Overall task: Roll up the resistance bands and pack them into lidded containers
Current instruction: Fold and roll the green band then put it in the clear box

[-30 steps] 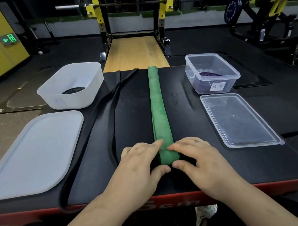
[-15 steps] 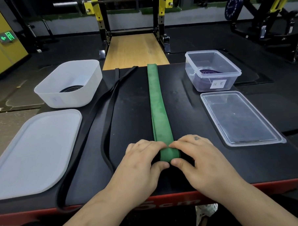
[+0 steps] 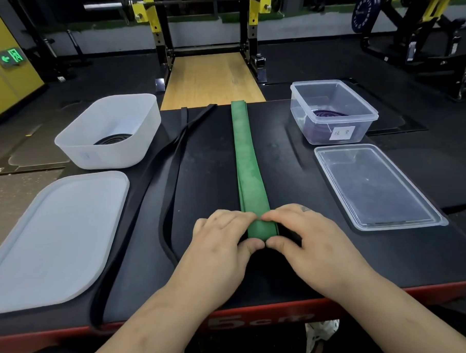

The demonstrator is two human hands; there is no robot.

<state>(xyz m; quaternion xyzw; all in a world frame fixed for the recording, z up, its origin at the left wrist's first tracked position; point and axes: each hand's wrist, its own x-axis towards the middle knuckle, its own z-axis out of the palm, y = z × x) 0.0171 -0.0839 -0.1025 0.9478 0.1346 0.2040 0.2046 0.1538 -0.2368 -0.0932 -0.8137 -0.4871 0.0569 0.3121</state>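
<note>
**Both hands pinching the rolled end of the green band**

I am looking down at a black platform (image 3: 293, 173) with a red front edge. The green resistance band (image 3: 246, 159) is lying flat along its middle, running from the far edge at 12 o'clock straight towards me. It is a wide, matte strip folded double, with faint lighter scuffing on top. Its near end is turned over into a short, tight roll.

My left hand (image 3: 221, 246) and right hand (image 3: 312, 242) are meeting on that roll. The fingers of each are curling over the top, the thumbs are pressing against the near side, and the index tips are almost touching above the band. Both hands are pinching the roll between them.

A black resistance band (image 3: 170, 163), thin and unrolled, is lying loosely at 11 o'clock and trailing to the front edge at 7 o'clock.

At 10 o'clock a white tub (image 3: 111, 157) is holding a coiled black band (image 3: 112, 139), with its white lid (image 3: 55, 237) lying flat at 9 o'clock. At 2 o'clock a clear container (image 3: 304, 128) with a paper label (image 3: 344, 133) is holding a coiled purple band (image 3: 329, 113). Its clear lid (image 3: 376, 186) is lying at 3 o'clock.
</note>
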